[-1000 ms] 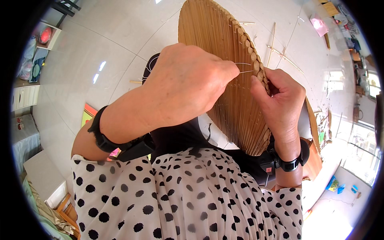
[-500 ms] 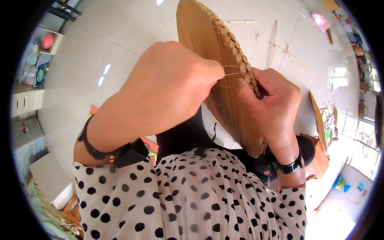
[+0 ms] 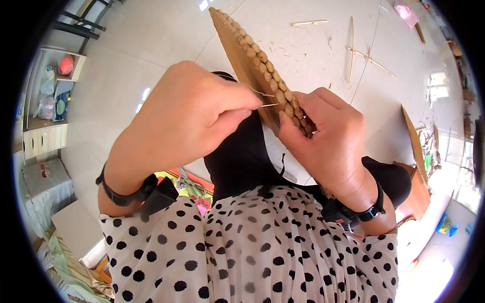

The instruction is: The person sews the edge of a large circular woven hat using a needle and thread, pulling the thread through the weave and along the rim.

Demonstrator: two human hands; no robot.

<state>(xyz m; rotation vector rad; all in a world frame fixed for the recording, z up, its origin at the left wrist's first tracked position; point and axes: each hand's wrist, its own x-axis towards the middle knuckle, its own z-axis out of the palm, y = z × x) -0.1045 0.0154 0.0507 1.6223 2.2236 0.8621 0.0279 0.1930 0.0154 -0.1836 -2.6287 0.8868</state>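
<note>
Between the thumb and fingers of my left hand [image 3: 189,108] is a thin sewing needle [image 3: 270,105], its visible end pointing right at the plaited rim. A fine pale thread [image 3: 243,84] runs over the same hand and up to the rim. My right hand [image 3: 328,134] grips a flat brown straw piece [image 3: 233,48] by its rim, thumb on the near side and fingers behind. The piece is finely ribbed, with a thick plait of pale rounded knots along its edge. It stands tilted, almost edge-on, its lower part hidden behind my right hand.
Thin straw stalks [image 3: 351,50] and small scraps lie on the pale tiled floor [image 3: 151,38]. Another brown panel [image 3: 415,139] stands at the right. Shelves with bags [image 3: 46,91] and a plastic-covered box [image 3: 46,179] are on the left. A black-clothed leg [image 3: 240,146] is below the hands.
The straw piece has turned to show more of its plaited edge and less of its ribbed face. Both hands have shifted slightly left, with the needle still at the rim.
</note>
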